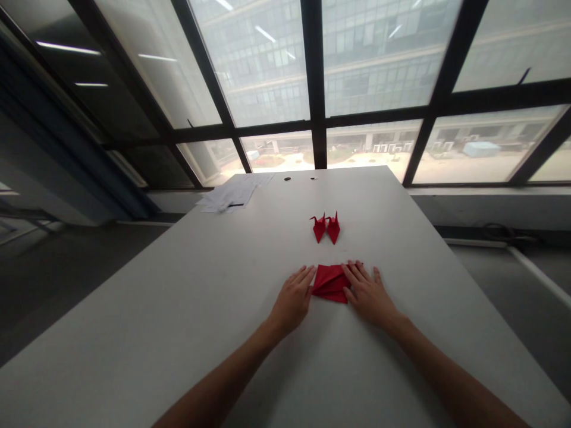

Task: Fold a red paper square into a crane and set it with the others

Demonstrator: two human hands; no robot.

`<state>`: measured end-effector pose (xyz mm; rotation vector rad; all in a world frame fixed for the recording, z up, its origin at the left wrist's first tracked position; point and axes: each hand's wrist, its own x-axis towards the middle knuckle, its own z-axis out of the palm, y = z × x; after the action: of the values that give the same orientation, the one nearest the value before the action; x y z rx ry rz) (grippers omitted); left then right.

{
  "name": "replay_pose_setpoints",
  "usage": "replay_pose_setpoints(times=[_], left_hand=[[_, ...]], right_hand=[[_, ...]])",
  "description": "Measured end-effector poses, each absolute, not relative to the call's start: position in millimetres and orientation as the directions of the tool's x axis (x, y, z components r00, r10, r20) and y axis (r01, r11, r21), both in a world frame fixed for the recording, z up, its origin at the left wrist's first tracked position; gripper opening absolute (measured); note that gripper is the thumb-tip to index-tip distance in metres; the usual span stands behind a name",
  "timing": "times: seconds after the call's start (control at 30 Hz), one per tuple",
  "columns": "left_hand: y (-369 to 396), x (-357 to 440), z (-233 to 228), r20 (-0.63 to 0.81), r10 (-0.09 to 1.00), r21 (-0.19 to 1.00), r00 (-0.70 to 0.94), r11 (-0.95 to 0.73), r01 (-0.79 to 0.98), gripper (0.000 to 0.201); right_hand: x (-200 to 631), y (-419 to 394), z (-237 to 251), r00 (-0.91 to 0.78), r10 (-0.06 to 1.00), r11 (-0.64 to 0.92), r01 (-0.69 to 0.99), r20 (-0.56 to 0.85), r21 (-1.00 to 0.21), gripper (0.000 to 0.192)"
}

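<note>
Spanning most of view: white counter (178, 309), near corners cut off. Far left edge: loose papers (232, 195), print unreadable. Mid-counter: left hand (292, 296) and right hand (368, 292), both flat, palms down, grip spread, pressing folded red paper (330, 283) between them; right fingers hiding its right edge. Beyond: two red paper cranes (326, 227), touching.

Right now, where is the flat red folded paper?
In the head view, the flat red folded paper lies on the white table between the left hand and right hand, just nearer the person than two red origami cranes.
</note>
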<state>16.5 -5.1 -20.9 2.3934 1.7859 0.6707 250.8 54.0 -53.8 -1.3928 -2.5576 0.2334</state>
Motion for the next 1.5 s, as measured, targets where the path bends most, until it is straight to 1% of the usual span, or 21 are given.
replay_pose_setpoints(times=[0.03,0.1,0.2,0.27,0.33,0.4,0.47,0.53,0.57,0.7,0.8,0.93,1.0,1.13,1.5], left_hand=[[5.1,16.4,-16.9,0.291,0.914,0.33,0.283,-0.373,0.867,0.047],[23.0,14.6,-12.7,0.229,0.868,0.334,0.442,-0.496,0.802,0.047],[35.8,10.2,-15.7,0.138,0.814,0.324,0.564,-0.575,0.751,0.044],[34.6,8.3,-19.5,0.144,0.81,0.317,0.569,-0.582,0.749,0.041],[29.5,8.3,-21.0,0.182,0.818,0.31,0.545,-0.574,0.758,0.041],[24.1,10.0,-19.8,0.212,0.834,0.304,0.51,-0.552,0.777,0.043],[20.7,12.5,-17.4,0.23,0.849,0.302,0.476,-0.527,0.794,0.045],[19.5,15.2,-15.6,0.246,0.843,0.312,0.479,-0.536,0.784,0.047],[19.5,16.5,-15.1,0.252,0.831,0.322,0.497,-0.556,0.766,0.044],[19.7,21.9,-15.5,0.229,0.791,0.382,0.567,-0.609,0.695,0.023],[18.5,25.1,-14.7,0.211,0.802,0.4,0.559,-0.593,0.699,0.022],[17.8,25.3,-10.9,0.211,0.799,0.425,0.563,-0.594,0.683,0.018],[18.4,23.9,-9.9,0.205,0.787,0.445,0.581,-0.604,0.661,0.019],[19.9,21.7,-12.6,0.212,0.787,0.468,0.579,-0.602,0.647,0.029],[20.9,22.0,-18.3,0.234,0.792,0.46,0.563,-0.601,0.654,0.032]], right_hand=[[252.1,54.6,-54.5,-0.544,0.831,0.555,0.796,0.115,-0.243,0.062],[254.7,55.8,-55.1,-0.579,0.807,0.589,0.771,0.118,-0.244,0.063],[257.6,56.2,-51.6,-0.582,0.795,0.606,0.754,0.171,-0.253,0.066],[257.6,55.1,-45.9,-0.546,0.803,0.595,0.753,0.239,-0.28,0.061],[255.8,52.6,-39.0,-0.508,0.808,0.587,0.743,0.299,-0.321,0.048],[252.9,49.5,-32.9,-0.51,0.798,0.601,0.713,0.319,-0.361,0.033],[249.9,46.5,-29.1,-0.544,0.779,0.627,0.676,0.312,-0.386,0.026],[248.0,44.0,-27.2,-0.573,0.763,0.646,0.654,0.3,-0.394,0.027],[247.4,42.9,-26.7,-0.581,0.759,0.651,0.651,0.295,-0.392,0.03],[246.7,38.3,-25.3,-0.607,0.748,0.661,0.648,0.268,-0.378,0.042],[245.8,36.1,-25.4,-0.603,0.755,0.653,0.656,0.257,-0.379,0.048],[245.2,36.4,-28.2,-0.608,0.751,0.657,0.655,0.256,-0.372,0.051],[245.6,37.4,-30.2,-0.613,0.744,0.666,0.649,0.265,-0.369,0.053],[246.4,38.4,-32.4,-0.617,0.733,0.678,0.636,0.286,-0.369,0.056],[244.6,37.8,-31.7,-0.611,0.742,0.668,0.641,0.274,-0.378,0.058]])
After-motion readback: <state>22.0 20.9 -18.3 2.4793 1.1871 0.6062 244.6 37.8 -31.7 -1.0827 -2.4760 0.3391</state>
